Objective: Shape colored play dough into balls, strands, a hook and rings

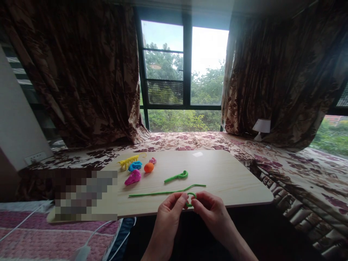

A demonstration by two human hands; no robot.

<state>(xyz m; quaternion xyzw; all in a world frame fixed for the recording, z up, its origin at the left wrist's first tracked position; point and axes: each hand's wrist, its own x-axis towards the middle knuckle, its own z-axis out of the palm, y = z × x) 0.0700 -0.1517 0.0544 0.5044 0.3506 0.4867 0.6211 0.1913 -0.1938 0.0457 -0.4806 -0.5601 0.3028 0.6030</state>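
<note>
Between my left hand (173, 207) and my right hand (209, 206) is a small loop of green modelling clay (192, 194), bent into a ring. Fingers and thumb of each hand pinch one side of it, above the near edge of the pale wooden table (239, 181). Just beyond my hands lies a long thin green clay strand (165, 193), running left to right. Farther back rests a green clay piece (176, 176), straight at one end and curled at the other.
At the table's back left are yellow clay (129, 160), blue clay (135, 166), magenta clay (133, 177), an orange ball (148, 167) and a small pink lump (152, 160). A pixelated patch covers the table's left side. A white lamp (261, 127) stands right of the window.
</note>
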